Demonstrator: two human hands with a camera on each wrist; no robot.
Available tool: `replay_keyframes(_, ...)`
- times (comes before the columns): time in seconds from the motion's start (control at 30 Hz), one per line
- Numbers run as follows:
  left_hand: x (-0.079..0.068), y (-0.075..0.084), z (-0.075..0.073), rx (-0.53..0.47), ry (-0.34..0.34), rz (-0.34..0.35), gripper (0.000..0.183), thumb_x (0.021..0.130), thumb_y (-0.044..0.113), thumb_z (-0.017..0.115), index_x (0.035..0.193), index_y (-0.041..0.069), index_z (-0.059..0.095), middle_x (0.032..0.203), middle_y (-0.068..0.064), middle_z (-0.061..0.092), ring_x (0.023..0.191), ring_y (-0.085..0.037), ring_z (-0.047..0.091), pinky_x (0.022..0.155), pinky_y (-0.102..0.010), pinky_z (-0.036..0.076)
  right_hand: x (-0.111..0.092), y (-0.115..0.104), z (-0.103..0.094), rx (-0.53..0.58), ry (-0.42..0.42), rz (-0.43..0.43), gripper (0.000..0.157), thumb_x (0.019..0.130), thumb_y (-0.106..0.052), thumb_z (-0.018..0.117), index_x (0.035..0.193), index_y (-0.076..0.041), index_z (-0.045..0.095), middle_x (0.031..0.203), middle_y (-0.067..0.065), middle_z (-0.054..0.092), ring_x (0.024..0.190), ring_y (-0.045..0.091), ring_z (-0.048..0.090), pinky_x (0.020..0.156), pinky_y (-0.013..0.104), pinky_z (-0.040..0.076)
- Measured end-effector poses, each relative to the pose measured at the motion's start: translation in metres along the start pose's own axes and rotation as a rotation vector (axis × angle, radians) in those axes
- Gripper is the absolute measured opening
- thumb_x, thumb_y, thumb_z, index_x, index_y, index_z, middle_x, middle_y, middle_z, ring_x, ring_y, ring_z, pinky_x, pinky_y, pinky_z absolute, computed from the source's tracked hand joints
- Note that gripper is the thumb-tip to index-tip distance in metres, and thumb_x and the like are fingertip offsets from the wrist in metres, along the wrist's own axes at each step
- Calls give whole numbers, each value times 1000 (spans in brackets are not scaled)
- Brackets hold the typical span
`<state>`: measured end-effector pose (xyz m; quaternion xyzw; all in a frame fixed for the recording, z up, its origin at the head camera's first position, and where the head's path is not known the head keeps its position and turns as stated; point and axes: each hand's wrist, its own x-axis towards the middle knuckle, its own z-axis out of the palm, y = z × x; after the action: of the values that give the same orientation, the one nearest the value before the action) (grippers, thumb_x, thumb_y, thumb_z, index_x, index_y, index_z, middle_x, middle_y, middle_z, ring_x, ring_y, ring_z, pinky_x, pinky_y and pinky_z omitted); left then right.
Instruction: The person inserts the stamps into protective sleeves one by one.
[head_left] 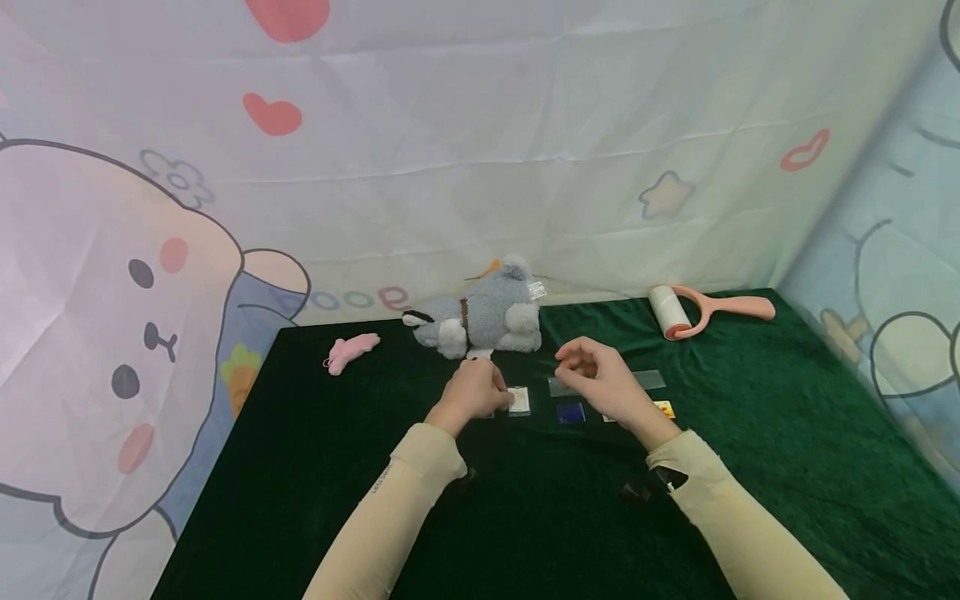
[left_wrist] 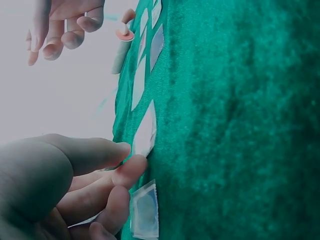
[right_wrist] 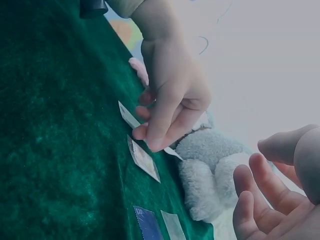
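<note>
We saw the pale packet (head_left: 519, 403) lying on the green-covered desk (head_left: 300, 483), just beside the left grip (head_left: 471, 388), between a second packet (left_wrist: 145, 214) in clear wrapping and the blue packet (head_left: 571, 413). The left grip was narrow, thumb and forefinger near each other at the pale packet's edge; we could not tell whether they had pinched it. The right grip (head_left: 597, 379) hovered over the row, fingers loosely curved, holding nothing. We judged the pale packet light, thin and rather stiff, its shiny face probably slippery and easily creased, so a corner or edge seemed the best place to take hold, with the soft covering perhaps giving enough for a fingertip to slip beneath. Its neighbours lay near but apart, so sideways room was tight. Beyond the row, the grey plush (head_left: 491, 312) took up space by the far edge, and the lint roller (head_left: 670, 313) lay well off to the right. We reckoned the easier room was on the near side, where the desk's green surface stretched wide.
</note>
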<state>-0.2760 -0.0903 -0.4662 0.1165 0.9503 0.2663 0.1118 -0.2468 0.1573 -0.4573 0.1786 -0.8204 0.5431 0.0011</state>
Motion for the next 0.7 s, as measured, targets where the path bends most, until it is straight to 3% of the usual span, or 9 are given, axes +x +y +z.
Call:
replay_keyframes(0.37,-5,6,-4,-60,32,62,10,98,24,77,96,14,77,88,2,70,76,-15,65,71,-36,55,-5,4,-5,-32,-17,18,18,104,-15,68,120,-8,66,106,9,72,89,22,68,81,36,56)
replay_keyframes(0.7,-5,9,3,-203,46,230,13,100,23,74,104,12,77,98,-2,76,84,-14,69,75,-35,58,-14,12,-8,-39,-75,69,26,105,-16,67,125,0,64,107,10,71,91,24,69,80,39,56)
